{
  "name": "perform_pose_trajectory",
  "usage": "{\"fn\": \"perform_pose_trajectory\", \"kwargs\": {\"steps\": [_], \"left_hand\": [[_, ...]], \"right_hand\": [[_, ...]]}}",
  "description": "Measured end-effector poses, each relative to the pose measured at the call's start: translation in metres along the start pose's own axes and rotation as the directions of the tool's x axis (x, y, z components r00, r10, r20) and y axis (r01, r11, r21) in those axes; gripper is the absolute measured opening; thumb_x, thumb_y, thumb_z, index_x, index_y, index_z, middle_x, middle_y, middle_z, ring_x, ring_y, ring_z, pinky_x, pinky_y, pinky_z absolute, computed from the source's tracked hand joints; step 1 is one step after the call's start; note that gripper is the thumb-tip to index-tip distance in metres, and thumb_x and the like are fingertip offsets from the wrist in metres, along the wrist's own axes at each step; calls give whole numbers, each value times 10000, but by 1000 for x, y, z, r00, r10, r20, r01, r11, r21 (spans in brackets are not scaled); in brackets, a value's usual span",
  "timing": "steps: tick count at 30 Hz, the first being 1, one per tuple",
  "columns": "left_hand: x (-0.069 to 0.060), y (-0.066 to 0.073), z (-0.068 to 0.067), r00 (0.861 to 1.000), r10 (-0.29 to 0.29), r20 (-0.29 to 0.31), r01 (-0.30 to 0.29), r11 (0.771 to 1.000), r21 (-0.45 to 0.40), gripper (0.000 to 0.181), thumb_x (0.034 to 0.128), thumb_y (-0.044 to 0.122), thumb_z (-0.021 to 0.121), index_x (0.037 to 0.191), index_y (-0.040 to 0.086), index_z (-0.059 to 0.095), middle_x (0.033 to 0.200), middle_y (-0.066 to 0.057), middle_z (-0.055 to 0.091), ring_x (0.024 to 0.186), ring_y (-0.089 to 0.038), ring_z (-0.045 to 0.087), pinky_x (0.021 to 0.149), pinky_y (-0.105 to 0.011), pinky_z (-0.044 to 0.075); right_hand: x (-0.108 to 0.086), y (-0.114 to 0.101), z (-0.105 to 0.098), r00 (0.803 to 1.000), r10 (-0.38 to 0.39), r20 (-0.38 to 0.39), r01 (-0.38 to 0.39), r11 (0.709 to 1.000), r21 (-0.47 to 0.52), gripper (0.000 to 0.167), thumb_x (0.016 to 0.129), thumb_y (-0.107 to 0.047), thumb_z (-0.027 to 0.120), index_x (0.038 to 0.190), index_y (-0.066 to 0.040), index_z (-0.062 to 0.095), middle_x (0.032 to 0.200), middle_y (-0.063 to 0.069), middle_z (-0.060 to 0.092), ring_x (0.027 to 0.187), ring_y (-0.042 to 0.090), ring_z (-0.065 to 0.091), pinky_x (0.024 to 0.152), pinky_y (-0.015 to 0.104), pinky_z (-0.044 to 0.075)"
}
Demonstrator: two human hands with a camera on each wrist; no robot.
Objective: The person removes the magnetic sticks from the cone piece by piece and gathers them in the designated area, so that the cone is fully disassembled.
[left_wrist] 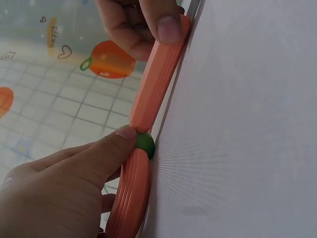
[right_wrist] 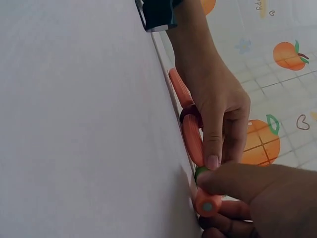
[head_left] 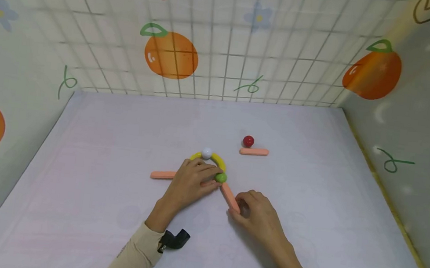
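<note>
My left hand (head_left: 191, 181) pinches a green ball (head_left: 221, 178) between thumb and fingers. A straight peach toy rod (head_left: 229, 197) runs from the ball toward my right hand (head_left: 259, 214), which grips its near end. In the left wrist view the rod (left_wrist: 158, 79) meets the ball (left_wrist: 145, 144), and a curved peach rod (left_wrist: 130, 193) adjoins the ball's other side. Yellow curved rods (head_left: 218, 161) arch behind my left hand, with a white ball (head_left: 206, 153) between them. A dark red ball (right_wrist: 190, 115) shows beyond the curved rod in the right wrist view; the left hand hides part of the ring.
Another straight peach rod (head_left: 162, 175) sticks out left of the ring. Farther back lie a red ball (head_left: 248, 141) and a loose peach rod (head_left: 254, 152), close together on the white table (head_left: 83, 207). A wire grid (head_left: 227, 60) stands behind the table.
</note>
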State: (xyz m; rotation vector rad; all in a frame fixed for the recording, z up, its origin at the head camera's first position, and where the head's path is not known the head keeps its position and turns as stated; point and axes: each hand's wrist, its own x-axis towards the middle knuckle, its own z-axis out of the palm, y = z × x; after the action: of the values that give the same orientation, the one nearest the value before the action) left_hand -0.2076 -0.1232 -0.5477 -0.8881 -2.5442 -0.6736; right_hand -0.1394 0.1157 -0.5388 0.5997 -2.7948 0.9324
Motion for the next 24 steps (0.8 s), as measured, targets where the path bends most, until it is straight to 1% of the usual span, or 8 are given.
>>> {"fn": "perform_pose_trajectory", "kwargs": {"steps": [5, 8, 11, 13, 15, 18, 20, 24], "left_hand": [[0, 1, 0, 1000, -24, 3, 24, 999, -35, 336, 862, 368, 795, 1156, 211, 750, 1126, 80, 720, 1037, -148, 576, 809, -350, 389], [0, 0, 0, 999, -44, -3, 43, 999, -21, 324, 860, 369, 800, 1142, 217, 755, 1104, 85, 728, 1022, -162, 574, 811, -356, 390], [-1, -3, 1, 998, -48, -34, 48, 999, -1, 326, 840, 367, 819, 1125, 222, 759, 1077, 86, 737, 989, -165, 576, 791, -359, 385], [-1, -6, 2, 997, -45, -62, 46, 999, 7, 327, 826, 354, 833, 1114, 218, 759, 1060, 81, 741, 970, -165, 583, 777, -362, 388], [-1, -7, 2, 996, -42, -75, 42, 999, -2, 330, 821, 354, 836, 1113, 219, 760, 1052, 86, 742, 961, -156, 583, 770, -359, 387], [-1, -7, 3, 996, -43, -79, 41, 999, -22, 326, 830, 350, 828, 1119, 215, 759, 1048, 85, 740, 948, -145, 579, 760, -351, 385], [-2, -6, 3, 996, -48, -72, 46, 998, -32, 328, 836, 358, 821, 1126, 218, 758, 1046, 89, 739, 939, -137, 572, 749, -341, 378], [-3, -6, 3, 996, -69, -48, 68, 997, -34, 333, 851, 375, 804, 1147, 232, 751, 1065, 101, 732, 939, -123, 561, 761, -335, 377]], "right_hand": [[-3, -3, -1, 998, 39, -42, -38, 999, 37, 214, 769, -119, 853, 937, -92, 724, 822, -56, 627, 739, 76, 553, 652, 280, 492], [-4, -5, -6, 998, 48, -51, -46, 998, 39, 198, 737, -76, 859, 891, -90, 736, 804, -49, 625, 724, 81, 563, 641, 276, 490], [-6, -5, -13, 998, 30, -58, -28, 999, 32, 192, 709, -63, 856, 863, -99, 746, 813, -52, 621, 727, 75, 569, 638, 261, 492], [-5, -3, -20, 997, 1, -82, 1, 1000, 31, 197, 707, -49, 848, 871, -98, 750, 835, -48, 626, 746, 79, 576, 645, 263, 500], [0, 3, -29, 990, -49, -129, 51, 999, 17, 190, 721, -42, 834, 883, -89, 747, 851, -38, 629, 764, 101, 580, 656, 281, 500], [13, 13, -43, 977, -116, -177, 115, 993, -19, 174, 742, -37, 829, 888, -75, 742, 857, -16, 634, 775, 146, 577, 666, 323, 486], [22, 20, -50, 973, -144, -180, 137, 989, -53, 158, 754, -45, 826, 881, -72, 737, 856, -2, 636, 768, 171, 567, 672, 349, 469], [43, 33, -60, 974, -170, -147, 153, 980, -124, 139, 783, -64, 824, 886, -67, 731, 862, 21, 644, 755, 206, 555, 684, 383, 449]]}}
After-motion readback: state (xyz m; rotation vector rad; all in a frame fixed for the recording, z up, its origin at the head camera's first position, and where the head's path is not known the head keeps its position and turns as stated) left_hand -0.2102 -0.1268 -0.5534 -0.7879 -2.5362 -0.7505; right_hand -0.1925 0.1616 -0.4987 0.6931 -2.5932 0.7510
